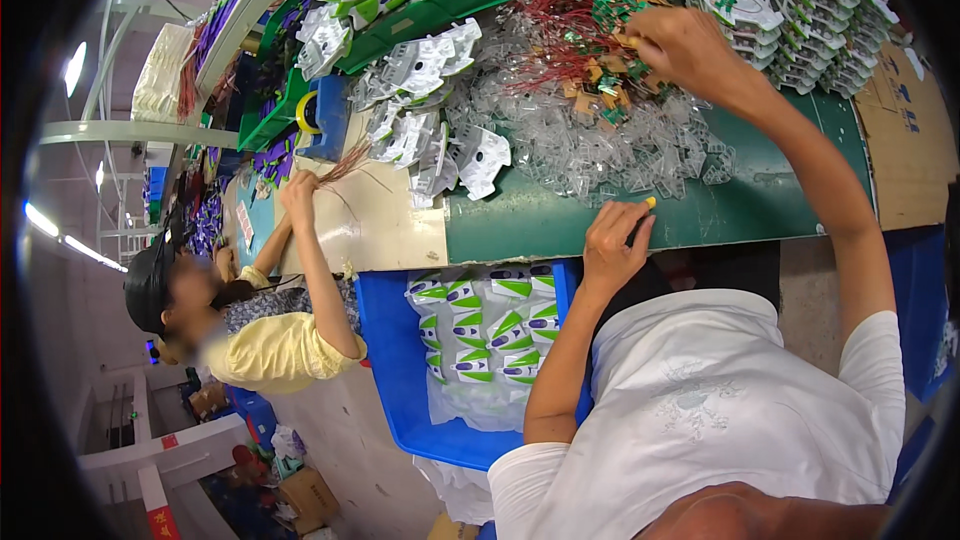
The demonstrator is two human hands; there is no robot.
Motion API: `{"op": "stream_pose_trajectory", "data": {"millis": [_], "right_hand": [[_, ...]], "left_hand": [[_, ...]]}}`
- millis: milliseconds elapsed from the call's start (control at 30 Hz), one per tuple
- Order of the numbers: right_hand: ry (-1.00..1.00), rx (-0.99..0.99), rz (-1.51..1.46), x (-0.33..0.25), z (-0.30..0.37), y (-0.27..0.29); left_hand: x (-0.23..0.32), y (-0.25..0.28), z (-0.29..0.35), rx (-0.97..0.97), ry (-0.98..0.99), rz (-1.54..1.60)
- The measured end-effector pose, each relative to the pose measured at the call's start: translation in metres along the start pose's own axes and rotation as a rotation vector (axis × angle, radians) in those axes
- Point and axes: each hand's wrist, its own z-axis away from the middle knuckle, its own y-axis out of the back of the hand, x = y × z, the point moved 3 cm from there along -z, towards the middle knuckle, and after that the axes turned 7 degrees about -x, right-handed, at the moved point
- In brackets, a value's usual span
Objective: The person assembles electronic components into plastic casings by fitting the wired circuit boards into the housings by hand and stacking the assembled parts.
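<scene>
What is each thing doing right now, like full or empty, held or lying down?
Left hand: pinching a small yellow piece.
Right hand: reaching into the tangled red wires with green boards.
Blue plastic bin: partly filled with packets.
Clear plastic parts: heaped loosely.

Tangled red wires (575, 25) with green tags, heaped, possibly atop clear plastic parts (610, 145)
</scene>
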Motion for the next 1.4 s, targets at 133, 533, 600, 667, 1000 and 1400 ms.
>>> {"op": "stream_pose_trajectory", "data": {"millis": [133, 533, 600, 667, 1000, 1400], "right_hand": [[0.066, -0.018, 0.049, 0.0, -0.016, 0.011], [-0.097, -0.243, -1.137, -0.006, -0.072, 0.037], [-0.069, -0.23, -0.932, 0.016, -0.066, 0.031], [-0.19, -0.319, -0.72, 0.054, -0.064, 0.026], [-0.203, -0.366, -1.077, 0.022, -0.082, 0.05], [0.052, -0.094, -0.645, 0.004, -0.048, 0.026]], "left_hand": [[0.002, -0.002, -0.005, -0.035, 0.027, 0.033], [-0.001, 0.002, -0.004, 0.033, 0.045, -0.06], [0.001, -0.007, 0.001, -0.001, 0.021, 0.046], [0.007, -0.007, -0.003, 0.001, -0.014, 0.064], [0.001, 0.004, 0.002, 0.033, -0.005, 0.043], [0.0, 0.003, 0.001, 0.034, 0.047, 0.014]]}}
